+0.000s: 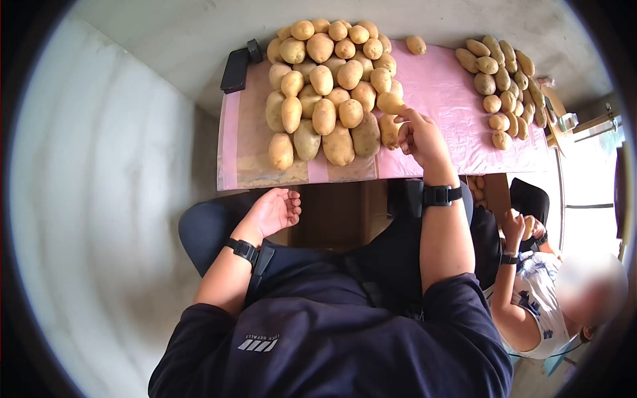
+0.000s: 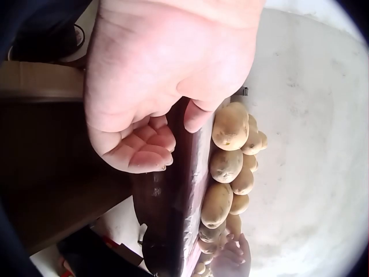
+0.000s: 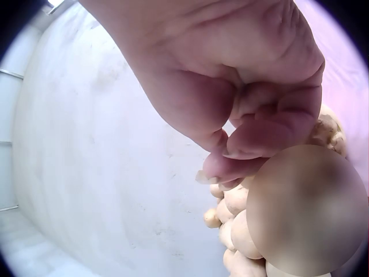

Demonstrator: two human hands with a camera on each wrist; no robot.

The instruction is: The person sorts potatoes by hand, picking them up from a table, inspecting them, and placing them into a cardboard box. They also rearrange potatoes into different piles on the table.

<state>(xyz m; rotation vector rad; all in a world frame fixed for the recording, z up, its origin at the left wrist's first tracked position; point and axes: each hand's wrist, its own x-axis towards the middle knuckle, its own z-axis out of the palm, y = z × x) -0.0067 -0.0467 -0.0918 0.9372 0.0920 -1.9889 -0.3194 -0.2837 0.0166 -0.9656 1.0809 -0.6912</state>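
Rows of potatoes (image 1: 324, 117) are piled several layers high on the pink-covered table (image 1: 451, 132). My right hand (image 1: 424, 140) is over the right edge of this pile. Its index finger reaches to a light potato (image 1: 390, 103) on the upper right side, the fingertip right at its skin. The other fingers are curled in, with another potato (image 1: 389, 131) close beside them. In the right wrist view, no potato shows inside the bent fingers (image 3: 271, 135). My left hand (image 1: 273, 211), palm up and fingers loosely curled, is off the table's near edge, holding nothing.
A single potato (image 1: 416, 45) lies apart at the back. Another heap of potatoes (image 1: 507, 86) covers the table's right end. A black device (image 1: 235, 70) sits at the back left corner. To the right, another person holds a potato (image 1: 529, 229).
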